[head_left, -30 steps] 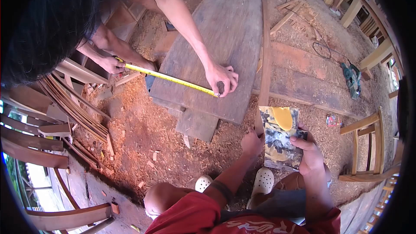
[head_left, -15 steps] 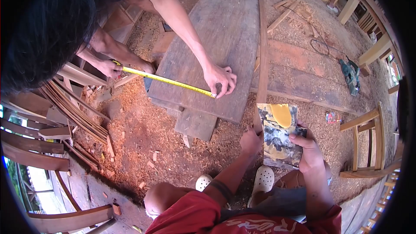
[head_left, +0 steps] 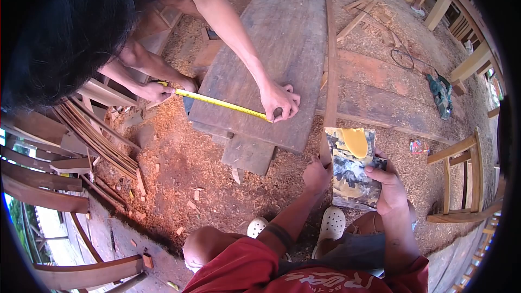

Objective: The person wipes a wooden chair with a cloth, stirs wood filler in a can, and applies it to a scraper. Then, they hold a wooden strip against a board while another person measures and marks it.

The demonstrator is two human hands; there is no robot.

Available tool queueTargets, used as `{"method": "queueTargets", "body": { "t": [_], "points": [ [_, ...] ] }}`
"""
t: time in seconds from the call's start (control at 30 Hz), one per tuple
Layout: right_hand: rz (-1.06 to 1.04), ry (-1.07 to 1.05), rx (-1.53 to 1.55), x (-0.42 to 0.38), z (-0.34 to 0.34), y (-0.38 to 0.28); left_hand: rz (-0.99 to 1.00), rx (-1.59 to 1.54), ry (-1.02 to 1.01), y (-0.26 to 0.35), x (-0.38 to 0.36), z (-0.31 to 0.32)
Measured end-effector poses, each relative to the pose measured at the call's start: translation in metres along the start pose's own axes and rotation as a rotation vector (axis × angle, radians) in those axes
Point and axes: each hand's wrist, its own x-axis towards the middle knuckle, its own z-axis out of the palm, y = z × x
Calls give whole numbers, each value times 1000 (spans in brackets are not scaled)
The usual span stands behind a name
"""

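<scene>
Gripping a mottled yellow-and-grey sheet [head_left: 354, 168] at its right edge, our right hand [head_left: 392, 191] is closed on it; our left hand [head_left: 317, 176] pinches the near end of a thin curved strip [head_left: 330, 65]. A co-worker's hand [head_left: 280, 100] pins a tape measure [head_left: 222, 103] across the wide plank [head_left: 271, 54]. We judge measuring in hand; marking calls for steady tape. White lettering on our red shirt [head_left: 325, 281] is unreadable.

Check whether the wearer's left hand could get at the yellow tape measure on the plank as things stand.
Probably yes. The left hand grips the thin curved strip just below the wide plank, but another person's hand covers the tape measure at its near end.
</scene>
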Motion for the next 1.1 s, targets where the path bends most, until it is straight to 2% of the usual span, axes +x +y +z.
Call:
{"method": "queueTargets", "body": {
  "t": [0.37, 0.5, 0.7, 0.87, 0.93, 0.97, 1.03, 1.1],
  "points": [
    [-15, -27, 29, -2, 3, 0, -47, 18, -18, -1, 4, 1],
    [-6, 14, 7, -3, 0, -1, 21, 56, -62, -11, 11, 9],
    [7, 19, 23, -3, 0, -1, 22, 21, -63, -18, 13, 15],
    [12, -61, 30, -5, 4, -4, 32, 32, -111, -17, 14, 10],
    [8, -56, 23, -5, 4, -4, 92, 180, 87, -17, 9, 20],
    [4, -45, 14, -5, 4, -3, 146, 322, 307, -11, -1, 30],
    [-5, -40, 2, -6, 6, -4, 140, 336, 350, -7, -3, 30],
    [-13, -51, -1, -8, 8, -5, 21, 84, -8, 1, -1, -1]
  ]
}}
